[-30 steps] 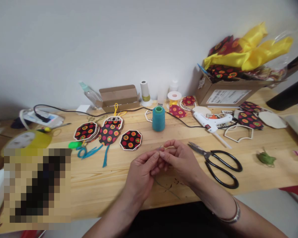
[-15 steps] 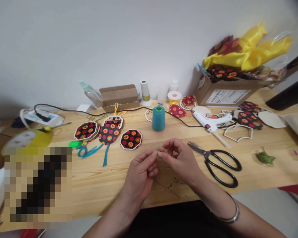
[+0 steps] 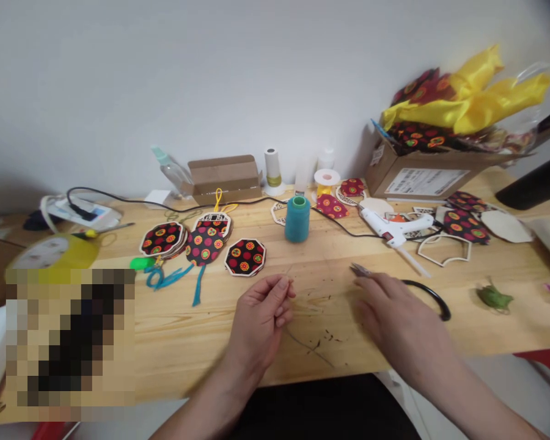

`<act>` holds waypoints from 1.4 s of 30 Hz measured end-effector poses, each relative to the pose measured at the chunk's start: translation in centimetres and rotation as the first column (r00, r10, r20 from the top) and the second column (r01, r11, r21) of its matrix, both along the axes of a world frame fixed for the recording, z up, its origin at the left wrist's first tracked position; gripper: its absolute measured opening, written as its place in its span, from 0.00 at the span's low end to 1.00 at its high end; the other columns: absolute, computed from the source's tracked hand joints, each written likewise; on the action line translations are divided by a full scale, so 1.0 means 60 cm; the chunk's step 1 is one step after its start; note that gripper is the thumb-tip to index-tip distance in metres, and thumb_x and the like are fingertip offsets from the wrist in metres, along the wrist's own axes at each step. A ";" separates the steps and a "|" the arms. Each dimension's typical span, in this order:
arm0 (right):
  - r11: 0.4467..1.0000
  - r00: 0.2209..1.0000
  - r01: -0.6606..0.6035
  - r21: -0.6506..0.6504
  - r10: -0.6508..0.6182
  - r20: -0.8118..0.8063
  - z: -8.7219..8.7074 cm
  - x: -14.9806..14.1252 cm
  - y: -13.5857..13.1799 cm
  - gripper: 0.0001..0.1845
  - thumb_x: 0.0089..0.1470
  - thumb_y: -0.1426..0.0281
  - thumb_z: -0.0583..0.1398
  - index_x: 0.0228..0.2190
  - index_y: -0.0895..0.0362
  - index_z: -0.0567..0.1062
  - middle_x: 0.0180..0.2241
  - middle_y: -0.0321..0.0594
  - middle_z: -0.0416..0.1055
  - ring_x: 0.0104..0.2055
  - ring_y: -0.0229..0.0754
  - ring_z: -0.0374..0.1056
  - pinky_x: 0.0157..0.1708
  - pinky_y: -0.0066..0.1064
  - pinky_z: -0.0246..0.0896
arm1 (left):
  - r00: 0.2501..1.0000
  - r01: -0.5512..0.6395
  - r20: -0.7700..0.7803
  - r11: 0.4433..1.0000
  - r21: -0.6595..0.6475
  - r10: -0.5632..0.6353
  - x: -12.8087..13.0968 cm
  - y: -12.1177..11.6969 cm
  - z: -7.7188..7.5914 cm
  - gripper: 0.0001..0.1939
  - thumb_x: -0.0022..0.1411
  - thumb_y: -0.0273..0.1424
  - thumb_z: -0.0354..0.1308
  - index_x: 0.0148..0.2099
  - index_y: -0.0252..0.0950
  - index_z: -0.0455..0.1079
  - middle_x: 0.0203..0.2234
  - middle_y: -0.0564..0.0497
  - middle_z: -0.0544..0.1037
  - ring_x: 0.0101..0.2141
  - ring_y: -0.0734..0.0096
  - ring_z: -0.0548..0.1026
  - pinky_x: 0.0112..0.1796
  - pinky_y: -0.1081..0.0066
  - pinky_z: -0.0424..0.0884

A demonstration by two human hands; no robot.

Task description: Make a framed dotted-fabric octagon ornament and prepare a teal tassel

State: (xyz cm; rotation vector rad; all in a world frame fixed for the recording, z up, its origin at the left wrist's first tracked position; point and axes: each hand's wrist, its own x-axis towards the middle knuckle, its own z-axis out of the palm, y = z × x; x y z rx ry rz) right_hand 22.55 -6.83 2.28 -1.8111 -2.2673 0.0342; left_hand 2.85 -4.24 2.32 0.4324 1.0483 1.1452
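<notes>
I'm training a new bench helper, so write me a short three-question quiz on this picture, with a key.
1. Multiple choice: which tool is partly hidden beneath the right hand?
A) the glue gun
B) the scissors
C) the spray bottle

2. True or false: the teal thread spool stands upright on the wooden table.

3. Fill in the blank: a thin strand trails from the ____ hand, whose thumb and fingers are pinched together.

Key: 1. B; 2. true; 3. left hand.
</notes>
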 end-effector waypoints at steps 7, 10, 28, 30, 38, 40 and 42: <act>0.986 0.980 0.137 0.096 -0.149 0.132 -0.030 0.051 -0.016 0.14 0.54 0.67 0.55 0.41 0.61 0.70 0.35 0.47 0.70 0.37 0.49 0.67 0.34 0.38 0.64 | 0.999 0.003 0.039 1.000 0.012 -0.003 0.002 0.005 0.000 0.07 0.48 0.27 0.65 0.28 0.30 0.71 0.20 0.55 0.68 0.16 0.89 0.56 0.15 0.84 0.50; 0.985 0.985 0.143 0.092 -0.151 0.087 -0.029 0.041 0.002 0.13 0.55 0.66 0.54 0.40 0.60 0.71 0.34 0.47 0.70 0.37 0.49 0.67 0.34 0.37 0.64 | 0.999 0.012 0.038 1.000 0.023 -0.013 0.002 0.004 -0.001 0.06 0.49 0.28 0.64 0.29 0.30 0.71 0.21 0.55 0.67 0.16 0.89 0.56 0.16 0.84 0.50; 0.975 0.975 -0.218 0.052 0.214 0.061 -0.020 0.067 0.024 0.09 0.56 0.73 0.53 0.37 0.57 0.72 0.37 0.45 0.67 0.40 0.46 0.60 0.39 0.39 0.57 | 1.000 0.023 0.014 0.999 0.022 -0.023 -0.001 -0.003 -0.002 0.08 0.47 0.30 0.65 0.30 0.31 0.72 0.21 0.55 0.68 0.17 0.89 0.55 0.16 0.83 0.48; 0.964 0.960 -0.266 0.019 0.263 0.095 -0.018 0.066 0.030 0.08 0.56 0.74 0.53 0.33 0.57 0.72 0.36 0.44 0.68 0.39 0.46 0.59 0.38 0.39 0.56 | 1.000 0.025 0.018 0.999 0.025 -0.026 0.001 -0.003 -0.002 0.08 0.47 0.30 0.66 0.29 0.31 0.72 0.20 0.55 0.68 0.16 0.89 0.54 0.16 0.83 0.48; 0.867 0.825 -0.499 0.019 0.481 -0.296 0.033 -0.002 0.065 0.10 0.56 0.78 0.51 0.30 0.57 0.70 0.34 0.41 0.67 0.40 0.42 0.57 0.40 0.35 0.58 | 0.990 0.133 -0.045 0.991 0.019 -0.132 0.004 -0.008 0.002 0.10 0.50 0.32 0.64 0.34 0.31 0.75 0.16 0.57 0.64 0.16 0.88 0.50 0.17 0.81 0.46; 0.849 0.800 -0.525 0.070 0.519 -0.301 0.045 -0.027 0.078 0.10 0.55 0.80 0.51 0.30 0.57 0.71 0.35 0.41 0.67 0.40 0.42 0.57 0.40 0.35 0.58 | 0.984 0.171 -0.047 0.985 0.008 -0.170 0.005 -0.009 0.006 0.11 0.48 0.33 0.65 0.34 0.32 0.76 0.14 0.59 0.61 0.16 0.87 0.51 0.17 0.81 0.46; 0.831 0.778 -0.545 0.108 0.550 -0.303 0.050 -0.046 0.090 0.10 0.54 0.80 0.52 0.30 0.57 0.71 0.35 0.41 0.67 0.41 0.42 0.57 0.41 0.35 0.58 | 0.981 0.185 -0.053 0.983 0.004 -0.184 0.004 -0.011 0.009 0.10 0.46 0.33 0.66 0.32 0.33 0.76 0.14 0.59 0.62 0.16 0.86 0.54 0.17 0.80 0.46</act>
